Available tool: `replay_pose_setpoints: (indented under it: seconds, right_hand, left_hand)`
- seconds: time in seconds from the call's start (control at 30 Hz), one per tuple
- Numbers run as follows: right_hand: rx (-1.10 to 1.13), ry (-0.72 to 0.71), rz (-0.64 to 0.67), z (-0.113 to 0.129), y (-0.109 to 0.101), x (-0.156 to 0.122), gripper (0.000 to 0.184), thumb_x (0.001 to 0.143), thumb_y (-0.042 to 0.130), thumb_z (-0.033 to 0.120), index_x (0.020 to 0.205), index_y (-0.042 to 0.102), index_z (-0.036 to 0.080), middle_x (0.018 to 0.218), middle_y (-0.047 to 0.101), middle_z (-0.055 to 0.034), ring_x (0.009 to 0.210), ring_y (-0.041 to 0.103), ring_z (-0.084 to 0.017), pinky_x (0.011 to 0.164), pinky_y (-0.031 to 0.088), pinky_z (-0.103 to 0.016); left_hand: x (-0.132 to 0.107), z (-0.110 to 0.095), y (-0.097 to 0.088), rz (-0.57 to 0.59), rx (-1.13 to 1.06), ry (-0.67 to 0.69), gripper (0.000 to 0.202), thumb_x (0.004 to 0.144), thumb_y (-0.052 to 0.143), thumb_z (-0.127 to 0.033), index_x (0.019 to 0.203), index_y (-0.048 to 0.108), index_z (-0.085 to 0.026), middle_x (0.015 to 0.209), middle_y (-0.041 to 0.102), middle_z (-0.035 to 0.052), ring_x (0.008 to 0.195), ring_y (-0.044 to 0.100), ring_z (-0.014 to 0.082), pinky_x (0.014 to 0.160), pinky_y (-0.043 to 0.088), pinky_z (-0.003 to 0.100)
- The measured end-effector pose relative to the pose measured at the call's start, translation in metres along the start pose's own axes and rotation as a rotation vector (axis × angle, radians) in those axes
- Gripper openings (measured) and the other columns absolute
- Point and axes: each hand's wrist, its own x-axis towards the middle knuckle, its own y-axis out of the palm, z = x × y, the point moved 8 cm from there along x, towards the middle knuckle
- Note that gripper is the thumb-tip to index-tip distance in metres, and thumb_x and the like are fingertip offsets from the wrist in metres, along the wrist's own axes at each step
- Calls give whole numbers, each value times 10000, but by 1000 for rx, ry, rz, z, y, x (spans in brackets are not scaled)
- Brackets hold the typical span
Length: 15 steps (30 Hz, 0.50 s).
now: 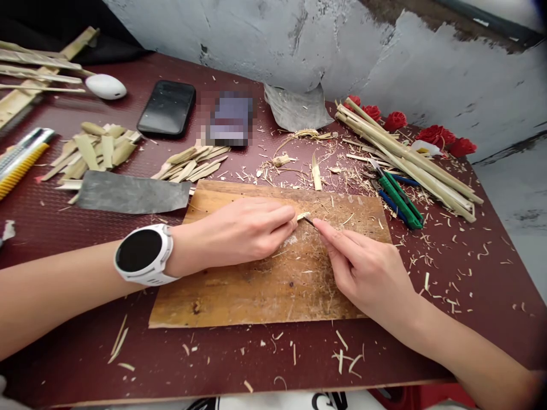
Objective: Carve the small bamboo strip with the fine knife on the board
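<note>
Many pale shavings are lying along the nearest strip of the dark red counter; just beyond them a scuffed wooden board is resting flat, and both forearms are stretching over it. The left hand, with a white watch sitting on its wrist, is lying knuckles-up on the board; its fingers are pinching together on a small bamboo sliver, which is sitting low over the far middle of the board. The right hand is lying just to the right; its fingers are closing around a thin blade, the forefinger is stretching along it, and the dark tip is touching the sliver; most of that tool is hiding inside the hand.

Past the board's far left corner a broad grey cleaver is lying flat on the counter; behind it one heap of short bamboo strips is spreading out, and a second heap is lying nearer the middle; a yellow utility knife is poking in at the left edge. Right of the board a green-handled cutter is lying among more shavings, just beside a bundle of long bamboo sticks slanting towards the back.

Farther off, a black phone is lying flat near a white oval object; the blurred patch beside the phone cannot be made out; long slats are crossing the far left corner; red roses are lying behind the sticks, close against the grey wall.
</note>
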Motion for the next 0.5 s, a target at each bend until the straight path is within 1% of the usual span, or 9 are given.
replay_pose_setpoints:
  seconds: [0.07, 0.23, 0.37, 0.5]
  right_hand:
    - [8, -2, 8, 0, 0, 2, 446, 1036, 491, 126, 1437, 686, 145, 898, 792, -65, 730, 739, -166, 682, 563, -276]
    - [7, -7, 55, 1, 1, 4, 444, 1049, 469, 140, 1437, 686, 136, 863, 779, -69, 712, 727, -171, 661, 552, -285]
    - [-24, -17, 69, 2, 2, 2, 448, 1044, 464, 136, 1431, 690, 134, 872, 777, -72, 697, 720, -173, 618, 519, -292]
    - [-62, -20, 83, 1, 7, 2, 465, 1044, 457, 142, 1454, 676, 156, 832, 758, -54, 661, 685, -162, 567, 456, -295]
  left_hand:
    - [0, 0, 1, 13, -25, 7, 388, 1135, 342, -148, 915, 661, -123, 845, 657, 49, 694, 532, 163, 690, 421, 303]
    - [3, 2, -2, -5, -123, 22, 374, 1127, 344, -115, 945, 671, -121, 883, 680, 64, 722, 553, 163, 729, 439, 280]
    - [2, -1, -2, -21, -83, 72, 373, 1116, 366, -99, 921, 684, -101, 851, 666, 64, 689, 526, 171, 698, 433, 306]
    - [2, -2, 1, -12, -42, 68, 361, 1121, 382, -112, 939, 693, -96, 831, 648, 50, 683, 506, 159, 697, 439, 294]
